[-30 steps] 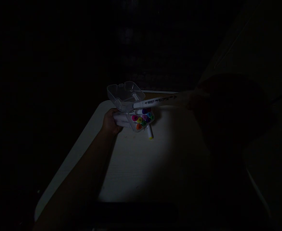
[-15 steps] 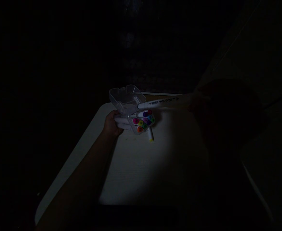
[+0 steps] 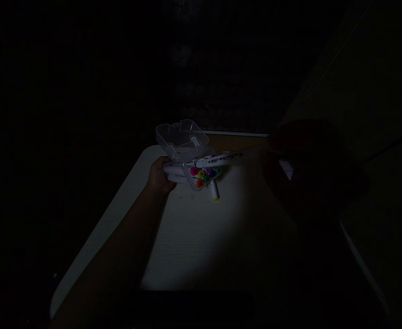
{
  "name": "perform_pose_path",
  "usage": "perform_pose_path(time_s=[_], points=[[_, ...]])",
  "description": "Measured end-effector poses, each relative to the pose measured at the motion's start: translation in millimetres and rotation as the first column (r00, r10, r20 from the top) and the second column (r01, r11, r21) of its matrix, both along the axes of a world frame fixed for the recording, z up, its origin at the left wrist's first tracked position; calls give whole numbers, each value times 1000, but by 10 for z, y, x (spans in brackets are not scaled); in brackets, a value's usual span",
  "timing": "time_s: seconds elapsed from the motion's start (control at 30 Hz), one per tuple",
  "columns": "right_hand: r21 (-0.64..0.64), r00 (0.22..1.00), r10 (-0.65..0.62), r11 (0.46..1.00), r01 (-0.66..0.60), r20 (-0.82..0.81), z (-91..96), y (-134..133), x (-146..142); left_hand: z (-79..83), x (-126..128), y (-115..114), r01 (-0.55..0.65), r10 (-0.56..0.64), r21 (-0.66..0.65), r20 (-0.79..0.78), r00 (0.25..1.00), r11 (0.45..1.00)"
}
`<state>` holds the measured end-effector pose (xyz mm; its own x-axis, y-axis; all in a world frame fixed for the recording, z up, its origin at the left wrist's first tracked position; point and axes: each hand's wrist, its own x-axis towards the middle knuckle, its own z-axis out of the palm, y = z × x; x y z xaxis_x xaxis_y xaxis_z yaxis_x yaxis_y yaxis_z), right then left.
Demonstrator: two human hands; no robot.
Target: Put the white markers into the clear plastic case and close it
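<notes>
The scene is very dark, with only the middle of a white table (image 3: 201, 237) lit. My left hand (image 3: 158, 176) is closed round a clear plastic marker case (image 3: 190, 176) that lies on its side, its lid (image 3: 180, 137) swung up. Several coloured marker caps (image 3: 204, 173) face me from the case's open end. My right hand (image 3: 290, 169), a dark shape in shadow, holds a white marker (image 3: 217, 159) whose tip rests at the top of the case's opening. A loose marker with a yellow cap (image 3: 215, 191) lies on the table just below the case.
The table's left edge (image 3: 94, 246) runs diagonally toward me, and its far edge (image 3: 235, 134) shows behind the case. Everything beyond the table is black. A dark object (image 3: 194, 306) lies along the near edge.
My right hand has moved left and down, pushing the white marker toward and partly into the case's opening. The left hand and case stay nearly in place.
</notes>
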<state>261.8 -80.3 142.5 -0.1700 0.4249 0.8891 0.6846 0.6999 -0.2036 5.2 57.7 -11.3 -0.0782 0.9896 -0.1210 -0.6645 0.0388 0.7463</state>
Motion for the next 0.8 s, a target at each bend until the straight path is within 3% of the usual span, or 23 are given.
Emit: perform_pose_path(time_s=[0.07,0.2,0.3,0.57,0.8], points=[[48,998,43,998,-46,53,-43,50,-31,-16,-9,10,31,-31,26,-5,1000,999],[-148,957,191,976,-161,220,-159,151,-86,-33,-10,23,24,-23,42,-13,1000,999],[-188,925,256,960,-208,282,-231,194,-116,-6,15,5,20,-19,42,-38,999,999],[-209,882,288,952,-223,374,-251,202,-130,163,99,-94,-58,51,-69,-107,993,996],[-312,882,260,940,-137,394,-230,207,-96,198,114,-121,-59,48,-105,-108,993,993]])
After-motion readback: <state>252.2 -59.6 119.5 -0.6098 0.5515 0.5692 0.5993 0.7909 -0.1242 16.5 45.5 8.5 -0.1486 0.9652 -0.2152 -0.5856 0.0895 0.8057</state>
